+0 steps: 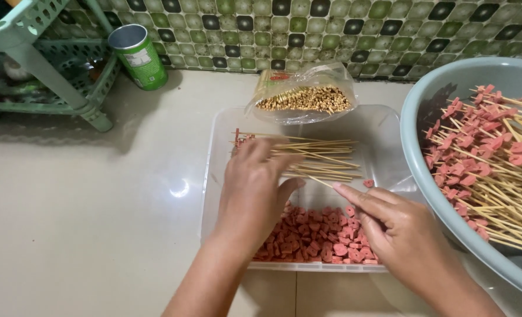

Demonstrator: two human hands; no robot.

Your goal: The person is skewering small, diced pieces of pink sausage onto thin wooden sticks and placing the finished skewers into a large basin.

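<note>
A clear plastic tray [214,176] lies on the counter. Its near end holds a heap of small pink sausage pieces [317,238]; its far half holds a loose pile of thin bamboo skewers [322,159]. My left hand [255,188] rests on the left end of those skewers, fingers spread over them. My right hand [390,226] hovers over the pink pieces and pinches one skewer near its end. A single pink piece [368,183] lies apart by that skewer.
A grey basin [416,117] at the right is filled with several skewers threaded with pink pieces [484,158]. An open plastic bag of skewers [305,97] lies behind the tray. A green can [138,56] and a green plastic rack [44,64] stand at the back left.
</note>
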